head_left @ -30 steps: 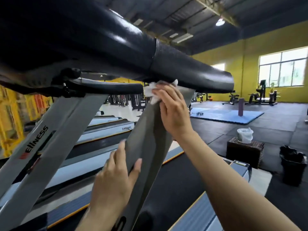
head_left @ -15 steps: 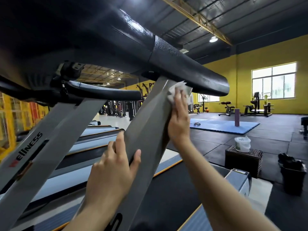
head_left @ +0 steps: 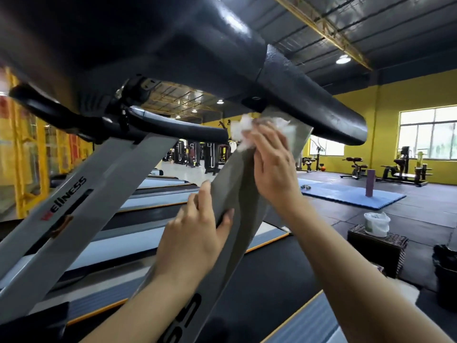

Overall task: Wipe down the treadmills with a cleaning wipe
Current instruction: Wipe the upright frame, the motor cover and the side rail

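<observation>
Right hand (head_left: 273, 167): your fingers lie fairly straight and press the white wipe (head_left: 243, 134) against the top of the grey upright (head_left: 237, 201), just below the black handrail (head_left: 309, 100).
Left hand (head_left: 195, 233): lower down, your fingers and thumb wrap the same upright's near edge.
Arms: both reach up and forward.

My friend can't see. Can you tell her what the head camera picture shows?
A person's right hand presses a white wipe against the top of a grey treadmill post, just under the black handrail. The left hand grips the same post lower down. A gym with yellow walls lies behind.
</observation>
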Demonstrator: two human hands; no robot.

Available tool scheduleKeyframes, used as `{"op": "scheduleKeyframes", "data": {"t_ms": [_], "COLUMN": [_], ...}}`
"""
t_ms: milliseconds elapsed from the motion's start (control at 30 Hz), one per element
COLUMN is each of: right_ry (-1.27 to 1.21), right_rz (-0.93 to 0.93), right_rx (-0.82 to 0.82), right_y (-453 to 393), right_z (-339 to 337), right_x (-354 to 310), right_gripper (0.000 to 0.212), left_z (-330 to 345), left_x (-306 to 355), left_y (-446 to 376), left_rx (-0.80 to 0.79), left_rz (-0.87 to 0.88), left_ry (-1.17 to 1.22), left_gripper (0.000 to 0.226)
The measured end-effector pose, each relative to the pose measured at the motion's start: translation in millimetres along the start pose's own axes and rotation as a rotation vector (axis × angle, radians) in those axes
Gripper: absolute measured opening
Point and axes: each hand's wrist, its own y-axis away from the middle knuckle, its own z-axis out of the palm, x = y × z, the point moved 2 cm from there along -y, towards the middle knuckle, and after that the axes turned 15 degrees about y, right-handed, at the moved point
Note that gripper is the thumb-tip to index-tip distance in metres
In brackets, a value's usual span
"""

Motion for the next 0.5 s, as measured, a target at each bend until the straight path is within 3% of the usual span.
{"op": "scheduleKeyframes", "data": {"t_ms": [133,233,367,500], "right_ry": [-0.136,-0.112,-0.054,-0.051], "right_rz": [-0.271,-0.383,-0.166,-0.048], "right_rx": [-0.126,-0.223,-0.170,-0.147], "right_y": [48,34,-13,17], "right_z": [-1,-6,-5,0], "right_x": [-54,-37,2,-21], "right_gripper": [0.034,0.036,0.034,0.038], "left_z": [-3,-8,-29,-39], "left_x": [-1,-13,-53,-93], "left_y": [5,34,113,179], "left_rx": [-0.029,0.029,-0.023,-0.027], "left_rz": [-0.018,-0.008,-0.063,-0.185], "left_ry": [0.065,0.044,0.010,-0.012], "left_gripper": [0.058,0.063,0.082,0.084]}}
